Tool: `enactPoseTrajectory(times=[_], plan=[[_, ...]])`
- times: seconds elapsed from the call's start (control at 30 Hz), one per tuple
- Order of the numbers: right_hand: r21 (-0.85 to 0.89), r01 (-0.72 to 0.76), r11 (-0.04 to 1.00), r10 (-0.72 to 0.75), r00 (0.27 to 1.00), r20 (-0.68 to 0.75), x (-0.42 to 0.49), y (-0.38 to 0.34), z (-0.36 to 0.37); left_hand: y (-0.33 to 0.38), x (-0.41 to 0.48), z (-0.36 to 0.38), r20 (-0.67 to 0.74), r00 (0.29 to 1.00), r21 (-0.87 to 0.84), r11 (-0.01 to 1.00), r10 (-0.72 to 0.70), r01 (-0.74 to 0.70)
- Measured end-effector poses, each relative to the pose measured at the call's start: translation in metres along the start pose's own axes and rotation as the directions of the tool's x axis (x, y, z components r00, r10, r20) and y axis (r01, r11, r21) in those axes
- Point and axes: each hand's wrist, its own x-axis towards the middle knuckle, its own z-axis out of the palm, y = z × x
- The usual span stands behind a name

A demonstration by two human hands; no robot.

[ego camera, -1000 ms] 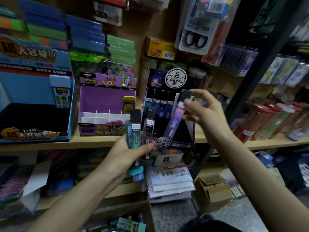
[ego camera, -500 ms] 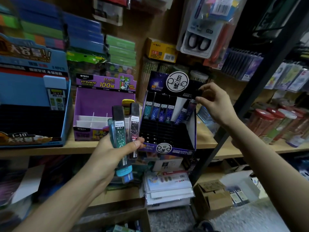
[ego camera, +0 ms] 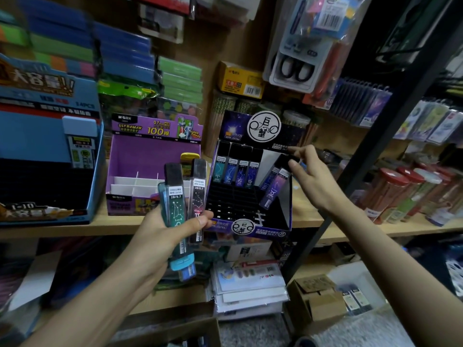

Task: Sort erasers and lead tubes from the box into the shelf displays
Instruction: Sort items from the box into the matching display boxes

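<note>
My left hand (ego camera: pixel 160 236) grips a fan of lead tubes: a teal one (ego camera: pixel 175 196), a dark one with a constellation print (ego camera: pixel 198 194), and more behind them. They are held in front of the wooden shelf. My right hand (ego camera: pixel 308 176) pinches the black cap of a purple lead tube (ego camera: pixel 274 185) that leans in the right end of the black constellation display box (ego camera: pixel 250 229). Several tubes (ego camera: pixel 235 171) stand upright in the box's back row. To its left, the purple display box (ego camera: pixel 150 156) holds white dividers and a yellow-capped item (ego camera: pixel 190 157).
A large blue display box (ego camera: pixel 47 151) fills the shelf's left end. Red-lidded tubes (ego camera: pixel 398 191) stand on the right shelf past a black upright post (ego camera: pixel 350 171). A small cardboard box (ego camera: pixel 315 301) and stacked paper packs (ego camera: pixel 250 286) lie below.
My right hand carried the purple tube up and right into the black display box's back row. My left hand with its tubes shifted slightly left and lower.
</note>
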Motion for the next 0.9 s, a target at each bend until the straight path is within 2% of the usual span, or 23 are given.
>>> enactPoseTrajectory(times=[0.17,0.37,0.5,0.7,0.9], plan=[[-0.038,-0.022,0.999,0.022,1.0,0.005,-0.004,0.0,0.005,-0.001,-0.002,-0.002,-0.002,1.0,-0.012,1.0,-0.005,0.005],[-0.043,0.055,0.998,-0.052,0.996,0.074,0.006,-0.01,0.01,0.001,-0.003,-0.003,0.001,1.0,-0.015,1.0,-0.013,0.013],[0.038,0.002,0.999,-0.002,1.0,0.015,0.014,-0.012,0.01,0.001,-0.004,-0.003,0.008,1.0,-0.008,1.0,-0.018,0.018],[0.123,-0.006,0.992,0.026,0.986,-0.162,0.019,-0.001,-0.004,0.002,-0.003,-0.005,0.001,1.0,-0.014,1.0,-0.001,0.001],[0.012,-0.01,1.0,0.01,0.999,-0.038,0.018,0.008,0.001,0.0,-0.003,-0.005,0.001,1.0,-0.028,1.0,-0.006,0.006]])
